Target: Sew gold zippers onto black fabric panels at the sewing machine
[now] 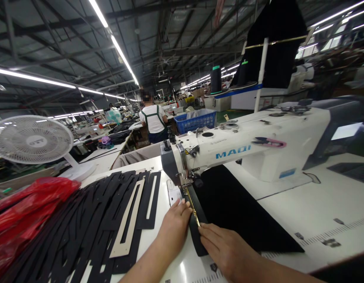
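A white sewing machine (231,147) stands on the white table, its needle area above a black strip (196,237) with a gold zipper (193,208) along it. My left hand (177,220) lies on the strip's left edge close to the presser foot, fingers bent together and pressing down. Nearer to me, my right hand (223,245) pinches the zipper and the strip's right side between thumb and fingers. A large black fabric piece (237,212) extends under the machine arm to the right of the strip.
Black cut-out frames (93,212) overlap at the left, with a beige frame (128,220) on top. Beyond are red plastic (31,208), a white fan (34,139), a blue basket (195,121) and a person (154,118). Pink-handled snips (270,142) rest on the machine.
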`<state>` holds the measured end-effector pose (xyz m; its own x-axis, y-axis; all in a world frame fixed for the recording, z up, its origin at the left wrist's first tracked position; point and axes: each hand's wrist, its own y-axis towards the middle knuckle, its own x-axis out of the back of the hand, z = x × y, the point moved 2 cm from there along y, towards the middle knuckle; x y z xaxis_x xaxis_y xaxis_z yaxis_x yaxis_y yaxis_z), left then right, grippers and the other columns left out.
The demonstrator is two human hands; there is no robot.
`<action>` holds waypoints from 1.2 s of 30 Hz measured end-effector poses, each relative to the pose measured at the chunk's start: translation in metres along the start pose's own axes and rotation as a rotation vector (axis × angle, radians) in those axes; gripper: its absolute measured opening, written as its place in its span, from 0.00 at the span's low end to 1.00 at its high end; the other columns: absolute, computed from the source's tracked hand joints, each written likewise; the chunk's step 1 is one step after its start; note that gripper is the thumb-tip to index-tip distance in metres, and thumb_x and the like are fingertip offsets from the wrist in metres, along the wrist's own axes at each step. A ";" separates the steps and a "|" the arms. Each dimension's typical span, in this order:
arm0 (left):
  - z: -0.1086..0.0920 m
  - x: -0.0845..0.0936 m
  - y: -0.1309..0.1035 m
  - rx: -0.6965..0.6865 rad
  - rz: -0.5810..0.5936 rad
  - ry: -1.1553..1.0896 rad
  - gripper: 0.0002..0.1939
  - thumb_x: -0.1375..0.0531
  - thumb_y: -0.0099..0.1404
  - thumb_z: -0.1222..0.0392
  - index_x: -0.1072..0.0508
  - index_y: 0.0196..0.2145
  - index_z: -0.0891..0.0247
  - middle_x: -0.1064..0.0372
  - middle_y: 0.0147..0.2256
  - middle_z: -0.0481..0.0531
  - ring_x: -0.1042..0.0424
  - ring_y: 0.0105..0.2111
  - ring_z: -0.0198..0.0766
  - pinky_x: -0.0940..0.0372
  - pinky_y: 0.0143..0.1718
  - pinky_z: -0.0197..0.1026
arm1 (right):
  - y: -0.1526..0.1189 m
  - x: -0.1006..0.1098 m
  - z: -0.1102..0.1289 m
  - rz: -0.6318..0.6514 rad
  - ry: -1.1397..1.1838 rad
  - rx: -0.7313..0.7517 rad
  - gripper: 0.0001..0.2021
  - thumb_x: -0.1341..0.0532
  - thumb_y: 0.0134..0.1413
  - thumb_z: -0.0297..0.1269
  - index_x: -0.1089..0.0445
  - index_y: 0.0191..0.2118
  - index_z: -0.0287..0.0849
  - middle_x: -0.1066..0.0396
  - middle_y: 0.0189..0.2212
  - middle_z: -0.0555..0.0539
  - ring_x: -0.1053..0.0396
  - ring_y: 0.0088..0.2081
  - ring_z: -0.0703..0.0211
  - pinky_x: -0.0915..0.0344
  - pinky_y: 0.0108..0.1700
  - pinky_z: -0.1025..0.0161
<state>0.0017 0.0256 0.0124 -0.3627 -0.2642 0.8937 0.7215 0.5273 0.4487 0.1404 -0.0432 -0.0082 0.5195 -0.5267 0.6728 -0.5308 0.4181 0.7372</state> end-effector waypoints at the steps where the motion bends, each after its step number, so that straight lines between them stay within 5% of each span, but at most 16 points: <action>1: 0.001 0.000 0.001 -0.008 0.010 -0.001 0.19 0.49 0.53 0.79 0.31 0.40 0.67 0.29 0.43 0.58 0.30 0.45 0.46 0.35 0.50 0.54 | 0.000 -0.001 -0.001 0.011 0.002 -0.002 0.16 0.53 0.48 0.17 0.28 0.31 0.31 0.28 0.33 0.37 0.30 0.36 0.53 0.31 0.42 0.62; 13: 0.013 -0.003 0.007 0.028 -0.109 -0.073 0.15 0.50 0.58 0.76 0.29 0.38 0.65 0.27 0.37 0.56 0.27 0.38 0.42 0.30 0.43 0.46 | 0.008 -0.016 -0.023 0.033 0.008 -0.059 0.14 0.51 0.51 0.20 0.29 0.34 0.33 0.28 0.35 0.39 0.30 0.38 0.54 0.30 0.40 0.62; 22: 0.022 -0.007 0.012 0.129 -0.037 -0.187 0.11 0.49 0.60 0.74 0.30 0.36 0.65 0.29 0.37 0.58 0.28 0.39 0.43 0.30 0.42 0.46 | 0.021 -0.015 -0.037 0.056 0.129 -0.105 0.12 0.50 0.54 0.22 0.30 0.37 0.33 0.28 0.37 0.41 0.31 0.40 0.56 0.33 0.45 0.62; 26: 0.015 0.000 0.007 0.132 0.026 -0.180 0.17 0.51 0.57 0.75 0.32 0.42 0.65 0.30 0.43 0.58 0.32 0.46 0.44 0.35 0.50 0.50 | 0.029 -0.003 -0.047 0.233 0.312 -0.266 0.09 0.47 0.58 0.32 0.30 0.36 0.38 0.29 0.34 0.45 0.32 0.37 0.56 0.33 0.42 0.61; 29: 0.009 0.004 0.002 0.150 0.056 -0.192 0.23 0.51 0.54 0.75 0.35 0.48 0.68 0.34 0.47 0.61 0.34 0.49 0.46 0.38 0.52 0.52 | 0.041 0.000 -0.059 0.357 0.222 -0.323 0.08 0.47 0.57 0.29 0.31 0.36 0.40 0.31 0.31 0.46 0.33 0.34 0.56 0.35 0.37 0.61; 36: 0.003 0.006 -0.002 0.201 0.040 -0.242 0.24 0.50 0.52 0.74 0.33 0.48 0.69 0.34 0.46 0.63 0.33 0.47 0.47 0.36 0.50 0.52 | 0.071 -0.018 -0.069 0.642 -0.056 -0.080 0.07 0.44 0.51 0.25 0.30 0.35 0.36 0.30 0.31 0.41 0.31 0.30 0.54 0.37 0.28 0.64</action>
<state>-0.0036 0.0254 0.0166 -0.4834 -0.0529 0.8738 0.6156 0.6891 0.3823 0.1400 0.0470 0.0364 0.0787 -0.1899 0.9786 -0.6714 0.7156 0.1929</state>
